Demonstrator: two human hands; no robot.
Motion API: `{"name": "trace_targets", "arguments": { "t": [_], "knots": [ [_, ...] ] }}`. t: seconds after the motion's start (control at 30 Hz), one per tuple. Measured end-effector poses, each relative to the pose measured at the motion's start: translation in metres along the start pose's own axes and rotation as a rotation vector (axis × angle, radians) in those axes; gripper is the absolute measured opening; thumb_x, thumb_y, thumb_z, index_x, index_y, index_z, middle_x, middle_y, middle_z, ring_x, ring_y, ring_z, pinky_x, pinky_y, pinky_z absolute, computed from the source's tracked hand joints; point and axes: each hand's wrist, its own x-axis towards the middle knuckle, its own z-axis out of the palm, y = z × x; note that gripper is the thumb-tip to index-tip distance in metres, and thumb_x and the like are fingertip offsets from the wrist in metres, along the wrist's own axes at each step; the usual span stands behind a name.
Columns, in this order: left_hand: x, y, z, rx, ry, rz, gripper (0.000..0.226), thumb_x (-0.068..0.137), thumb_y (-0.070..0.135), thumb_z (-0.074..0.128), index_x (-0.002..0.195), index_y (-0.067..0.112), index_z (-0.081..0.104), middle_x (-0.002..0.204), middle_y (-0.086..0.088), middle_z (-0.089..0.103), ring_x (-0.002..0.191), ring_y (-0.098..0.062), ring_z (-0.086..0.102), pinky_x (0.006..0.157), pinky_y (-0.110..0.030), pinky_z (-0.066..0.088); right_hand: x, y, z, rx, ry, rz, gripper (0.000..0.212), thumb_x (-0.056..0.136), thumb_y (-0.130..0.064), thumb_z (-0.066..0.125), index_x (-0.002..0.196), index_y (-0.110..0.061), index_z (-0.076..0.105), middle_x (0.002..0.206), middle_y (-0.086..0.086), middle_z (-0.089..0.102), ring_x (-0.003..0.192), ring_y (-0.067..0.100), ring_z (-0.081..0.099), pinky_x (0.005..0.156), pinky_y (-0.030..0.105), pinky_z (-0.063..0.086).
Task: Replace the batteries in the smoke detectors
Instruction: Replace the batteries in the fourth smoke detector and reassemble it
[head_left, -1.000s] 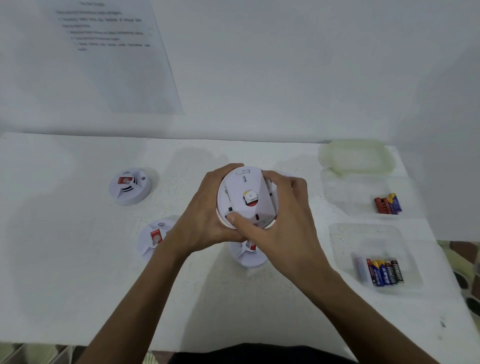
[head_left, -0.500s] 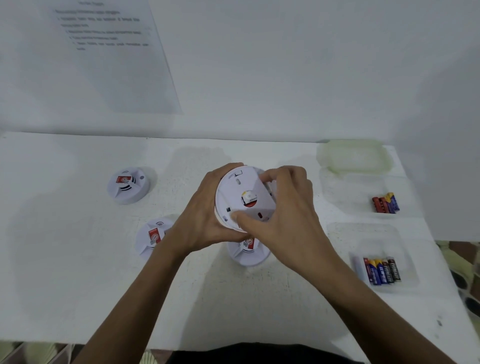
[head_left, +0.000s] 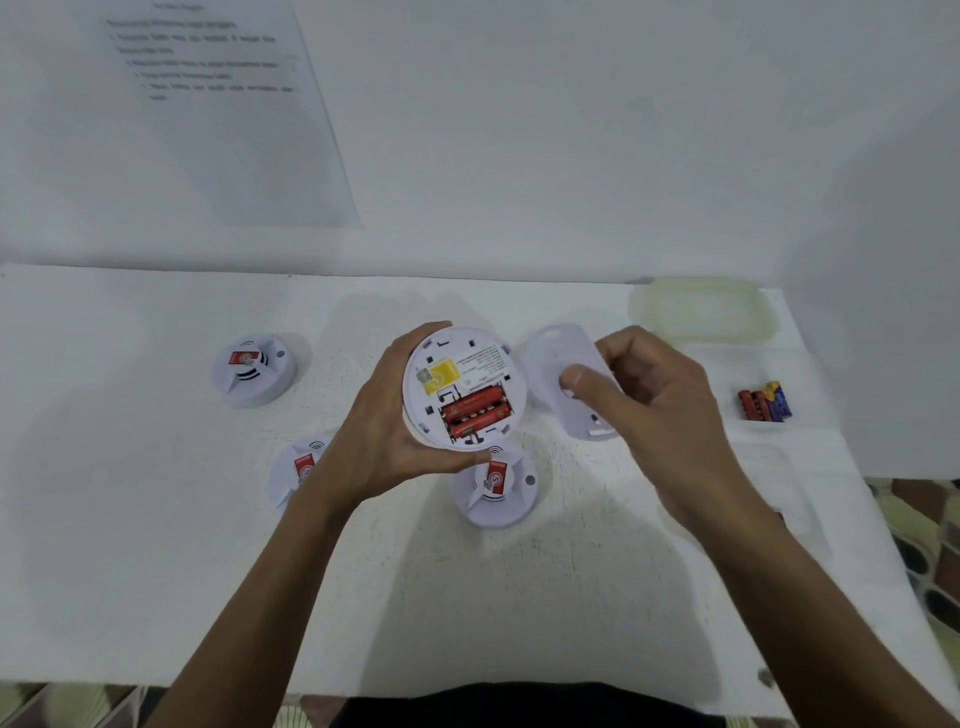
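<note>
My left hand (head_left: 374, 441) grips a white round smoke detector (head_left: 464, 387) above the table, its back facing me. Two red batteries (head_left: 474, 413) lie side by side in its open compartment, below a yellow label. My right hand (head_left: 644, 400) pinches the detached white back cover (head_left: 563, 382) just right of the detector. Three more detectors sit on the white table: one at far left (head_left: 253, 370), one partly hidden by my left wrist (head_left: 296, 473), one under the held detector (head_left: 496, 486).
Clear plastic trays stand along the table's right side; the middle tray (head_left: 727, 374) holds several red and blue batteries (head_left: 764, 402). A pale lid (head_left: 701, 309) lies at the back right. A printed sheet (head_left: 218, 104) hangs on the wall.
The back cover has come off the held detector; my right hand moved it to the right, exposing the two red batteries. My left hand kept the detector in place.
</note>
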Motion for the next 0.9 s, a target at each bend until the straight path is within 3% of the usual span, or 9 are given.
{"name": "trace_targets", "arguments": {
  "t": [0.07,0.17,0.3,0.4,0.5,0.57,0.77,0.9],
  "knots": [
    [-0.001,-0.002,0.0,0.007,-0.002,-0.007,0.099,0.054,0.052,0.082,0.136,0.038,0.028,0.137,0.019,0.04,0.126,-0.004,0.043,0.1,-0.013,0.036,0.002,0.019,-0.011,-0.129,0.002,0.029,0.007,0.088,-0.015,0.068,0.082,-0.014,0.066,0.08,0.004,0.069,0.073,0.022,0.064,0.065,0.033,0.047],
    [-0.003,-0.001,0.001,-0.004,-0.002,-0.013,0.098,0.054,0.051,0.082,0.135,0.043,0.027,0.137,0.019,0.04,0.126,-0.003,0.043,0.1,-0.012,0.036,0.001,0.055,-0.02,-0.427,0.009,0.044,0.014,0.088,-0.017,0.066,0.075,-0.02,0.063,0.071,-0.007,0.064,0.063,0.001,0.055,0.061,0.013,0.039],
    [-0.003,0.002,0.003,-0.004,-0.007,-0.009,0.098,0.053,0.053,0.081,0.135,0.044,0.027,0.135,0.023,0.04,0.125,-0.002,0.044,0.099,-0.012,0.037,-0.011,0.105,-0.014,-0.954,0.025,-0.136,0.012,0.091,-0.02,0.063,0.08,-0.018,0.065,0.067,-0.005,0.062,0.06,0.013,0.053,0.051,0.027,0.041],
    [-0.004,0.003,0.004,-0.006,-0.009,-0.004,0.1,0.053,0.054,0.081,0.136,0.037,0.028,0.134,0.027,0.039,0.125,-0.002,0.043,0.098,-0.01,0.037,-0.02,0.138,-0.011,-1.152,0.006,-0.287,0.011,0.085,-0.012,0.07,0.074,-0.013,0.068,0.062,0.0,0.061,0.056,0.019,0.05,0.044,0.029,0.043],
    [-0.004,0.005,0.005,-0.018,-0.01,0.0,0.099,0.054,0.059,0.079,0.136,0.035,0.029,0.134,0.027,0.04,0.124,-0.002,0.044,0.097,-0.01,0.037,-0.027,0.153,-0.01,-1.155,-0.027,-0.36,0.004,0.08,-0.011,0.077,0.08,-0.011,0.073,0.069,0.004,0.069,0.06,0.02,0.058,0.047,0.03,0.051],
    [-0.005,0.007,0.005,-0.018,-0.015,-0.009,0.099,0.054,0.057,0.08,0.136,0.035,0.029,0.134,0.025,0.041,0.124,-0.002,0.044,0.098,-0.012,0.038,-0.03,0.155,-0.01,-1.13,-0.039,-0.378,0.013,0.076,-0.013,0.082,0.087,-0.011,0.076,0.079,0.005,0.074,0.065,0.022,0.065,0.052,0.029,0.053],
    [-0.005,0.011,0.006,-0.017,-0.018,0.002,0.099,0.053,0.047,0.084,0.135,0.035,0.029,0.132,0.029,0.041,0.124,-0.001,0.045,0.096,-0.01,0.039,-0.029,0.165,-0.012,-1.154,-0.117,-0.364,0.013,0.075,-0.013,0.082,0.086,-0.011,0.076,0.086,0.004,0.073,0.069,0.02,0.064,0.054,0.024,0.051],
    [-0.007,0.012,0.005,-0.013,-0.011,0.006,0.098,0.054,0.054,0.081,0.135,0.038,0.028,0.131,0.034,0.038,0.123,0.004,0.043,0.095,-0.006,0.036,-0.029,0.142,-0.008,-0.839,-0.049,-0.207,0.012,0.088,-0.016,0.067,0.097,-0.012,0.074,0.093,0.001,0.071,0.074,0.014,0.062,0.063,0.019,0.045]
  ]
}}
